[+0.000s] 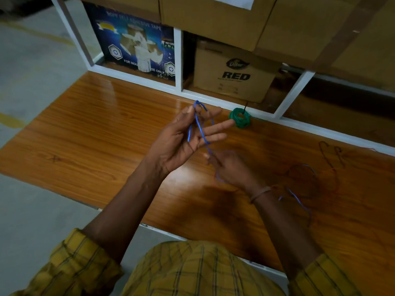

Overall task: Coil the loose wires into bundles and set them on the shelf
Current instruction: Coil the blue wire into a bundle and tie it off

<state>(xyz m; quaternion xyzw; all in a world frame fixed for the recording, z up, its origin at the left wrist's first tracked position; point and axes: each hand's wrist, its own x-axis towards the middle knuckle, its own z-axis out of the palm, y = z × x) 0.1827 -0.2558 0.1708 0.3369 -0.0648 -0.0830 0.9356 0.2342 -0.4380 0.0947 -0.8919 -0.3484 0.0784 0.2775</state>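
Note:
A blue wire [200,127] is looped around the spread fingers of my left hand [181,137], held up over the wooden shelf board [96,129]. My right hand [229,167], slightly blurred, pinches the same blue wire just below the left hand. The wire's loose tail [299,201] trails on the board past my right wrist. A green wire bundle [240,117], coiled tight, lies at the back of the board by the white frame. A loose red wire [329,159] lies in curls at the right.
Behind the white frame [213,99] stand a blue adhesive-tape carton [136,39] and a cardboard box marked RED [235,71]. More cardboard boxes [213,18] sit above. The grey floor [32,60] is at the left.

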